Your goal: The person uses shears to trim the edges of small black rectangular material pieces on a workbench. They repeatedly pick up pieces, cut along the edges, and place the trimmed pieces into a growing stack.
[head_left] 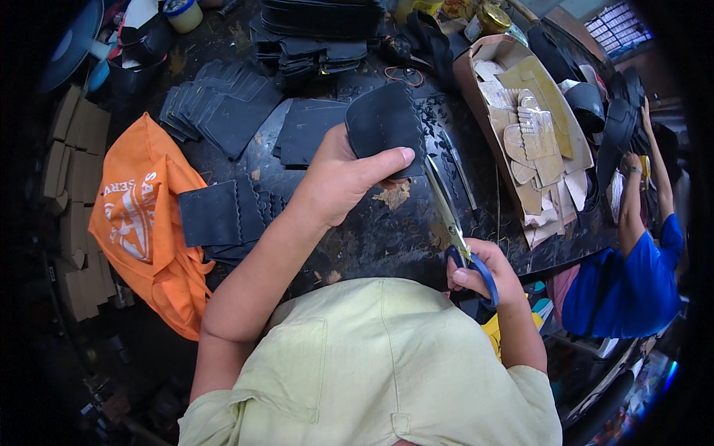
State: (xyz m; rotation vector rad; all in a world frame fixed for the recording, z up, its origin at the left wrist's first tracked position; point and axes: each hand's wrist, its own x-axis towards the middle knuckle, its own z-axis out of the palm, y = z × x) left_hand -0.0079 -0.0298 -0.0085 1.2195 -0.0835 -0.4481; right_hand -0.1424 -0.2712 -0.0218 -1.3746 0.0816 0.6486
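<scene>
My left hand (346, 175) grips a black sheet piece (387, 123), thumb on top, fingers hidden beneath; its right edge is cut in a wavy line. In my right hand (487, 271) is a pair of scissors (445, 212) with dark blue handles. The blades point up and away, their tips close beside the lower right of the wavy edge; whether they touch it I cannot tell. Small black scraps lie just beyond. Left of my left forearm, several pieces with wavy edges (212, 213) lie overlapped on the dark table (357, 249). Flat black pieces (309, 130) rest behind my left hand.
Fanned black pieces (223, 104) and a tall black stack (320, 33) stand farther back. A cardboard box (476, 97) of paper templates is at right, a thin metal tool (461, 171) beside it. Orange cloth (149, 223) hangs at the left edge. A co-worker in blue (625, 282) works at far right.
</scene>
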